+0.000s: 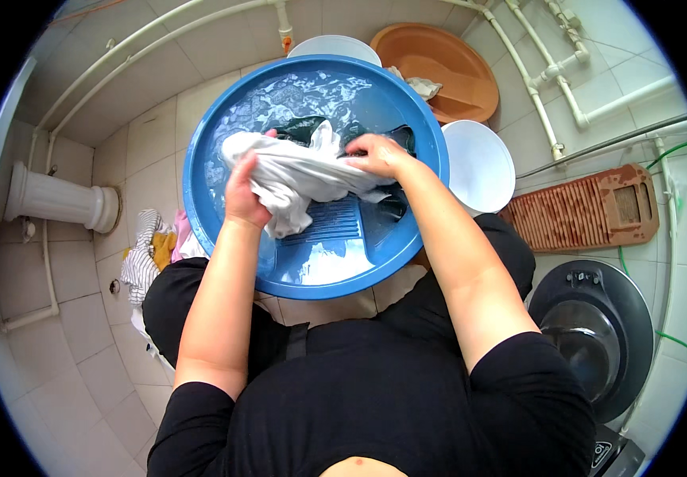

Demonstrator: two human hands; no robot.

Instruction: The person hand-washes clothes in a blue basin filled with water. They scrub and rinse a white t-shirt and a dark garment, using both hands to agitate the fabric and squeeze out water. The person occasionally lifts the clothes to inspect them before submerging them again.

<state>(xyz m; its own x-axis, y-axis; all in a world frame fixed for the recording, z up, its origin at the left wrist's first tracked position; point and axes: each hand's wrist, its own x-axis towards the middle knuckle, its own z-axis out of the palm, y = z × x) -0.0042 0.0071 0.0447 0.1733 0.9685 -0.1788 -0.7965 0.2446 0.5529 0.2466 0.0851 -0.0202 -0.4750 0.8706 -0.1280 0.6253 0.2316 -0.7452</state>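
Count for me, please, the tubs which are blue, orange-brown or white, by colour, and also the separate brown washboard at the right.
Blue tub: 1
Orange-brown tub: 1
White tubs, one behind and one at the right: 2
Brown washboard: 1
Total: 5

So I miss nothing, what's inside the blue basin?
The blue basin holds water, dark cloth, a ribbed panel and white cloth, gripped by left hand and right hand. Whatever lies beneath the white cloth is covered.

White lettering (601, 454) on a black object (624, 459)
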